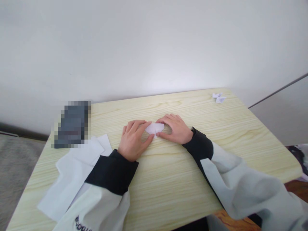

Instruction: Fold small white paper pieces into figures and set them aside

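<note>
A small folded piece of white paper [154,128] lies near the middle of the table, between my two hands. My left hand [134,138] grips its left side, with thumb at the near edge and index finger at the upper left. From the other side, my right hand [174,129] holds it, thumb at the near edge and index finger along the far edge. The two thumbs come close together at the paper's lower point. The fingertips hide parts of its edges.
Loose white paper sheets [72,170] lie under and beside my left forearm. Behind them is a dark, pixelated flat object [73,123]. A small folded white paper shape [218,98] rests at the far right corner of the wooden table [240,141]. A white wall [154,48] borders the far edge.
</note>
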The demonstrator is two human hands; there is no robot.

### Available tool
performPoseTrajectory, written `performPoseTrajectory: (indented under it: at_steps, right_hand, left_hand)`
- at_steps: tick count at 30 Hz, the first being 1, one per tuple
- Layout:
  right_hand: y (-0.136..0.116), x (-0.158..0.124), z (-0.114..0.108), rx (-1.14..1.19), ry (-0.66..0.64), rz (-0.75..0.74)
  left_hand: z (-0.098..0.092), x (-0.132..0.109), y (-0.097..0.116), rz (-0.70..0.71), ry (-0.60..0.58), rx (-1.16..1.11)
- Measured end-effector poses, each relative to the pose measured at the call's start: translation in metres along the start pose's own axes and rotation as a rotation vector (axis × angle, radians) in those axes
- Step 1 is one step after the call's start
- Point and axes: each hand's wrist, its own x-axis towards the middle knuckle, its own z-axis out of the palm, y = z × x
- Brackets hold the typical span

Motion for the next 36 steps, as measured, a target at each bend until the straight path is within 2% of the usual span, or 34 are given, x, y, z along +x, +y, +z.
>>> performPoseTrajectory:
  at_steps: [10,24,30,36]
  right_hand:
    - [0.009,0.0,-0.002,0.126,-0.012,-0.083]
    - [0.005,-0.002,-0.003,0.025,0.052,-0.174]
    - [0.006,-0.001,-0.002,-0.024,0.071,-0.259]
    - [0.007,0.0,-0.003,-0.003,0.082,-0.204]
  left_hand:
    - [0.003,-0.001,-0.004,0.048,0.063,-0.018]
    - [-0.006,-0.002,0.004,0.17,0.033,0.151]
    - [-0.01,-0.001,0.008,0.177,0.013,0.183]
    - [-0.005,-0.001,0.004,0.103,0.066,0.128]
